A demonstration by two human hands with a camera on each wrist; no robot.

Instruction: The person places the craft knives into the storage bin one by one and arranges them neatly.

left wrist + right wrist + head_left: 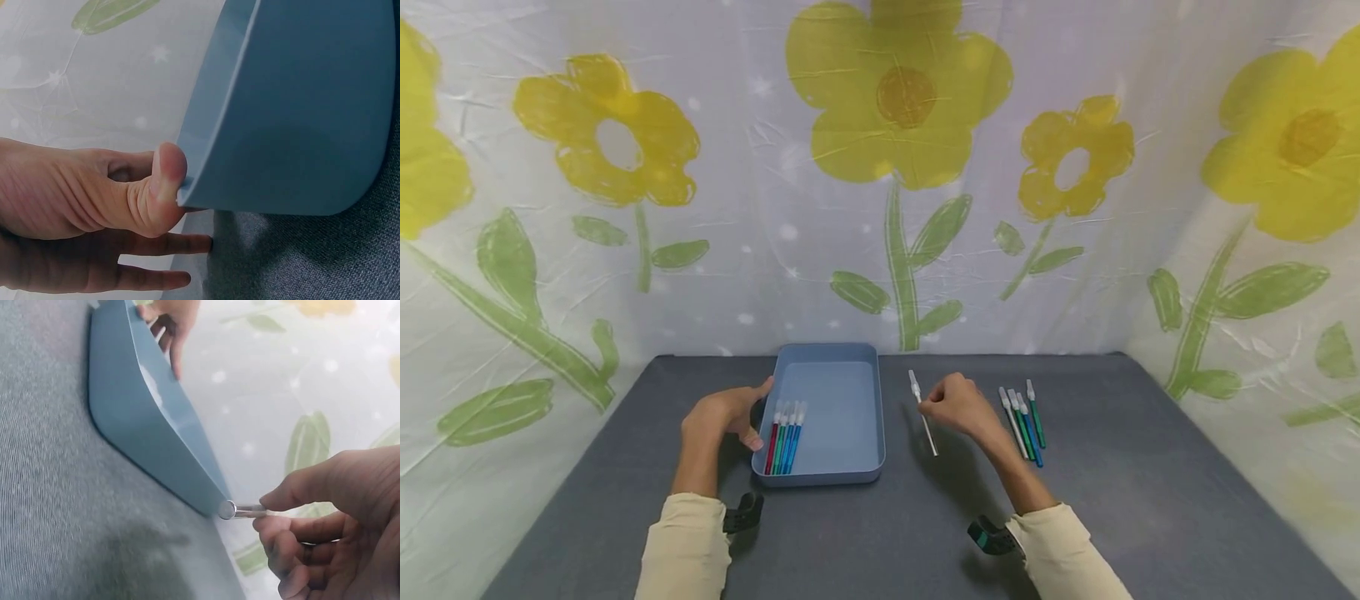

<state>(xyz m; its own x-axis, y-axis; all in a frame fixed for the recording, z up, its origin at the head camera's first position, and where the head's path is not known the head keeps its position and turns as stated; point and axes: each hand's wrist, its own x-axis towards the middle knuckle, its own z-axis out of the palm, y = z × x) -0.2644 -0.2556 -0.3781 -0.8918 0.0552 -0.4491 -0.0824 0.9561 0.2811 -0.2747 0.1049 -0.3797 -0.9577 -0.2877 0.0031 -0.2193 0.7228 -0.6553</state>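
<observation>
My left hand [721, 414] holds the left side of a blue rectangular tray [820, 479], its thumb [169, 172] bent over the rim and other fingers outside. Inside, at the tray's near left, several slim capped craft knives [785, 446] lie side by side, with red, green and blue handles. To the right of the tray, my right hand [958, 404] pinches a silver craft knife [928, 429] between thumb and fingertips. Its clear cap points away from me; the flat metal handle end [227, 510] faces the right wrist camera. The knife is held above the table.
Right of my right hand, several more capped craft knives [1027, 429] lie in a loose row, silver, green and blue. Everything rests on a dark grey table [865, 542]. A pale curtain with yellow flowers [745, 208] hangs behind the table and along both sides.
</observation>
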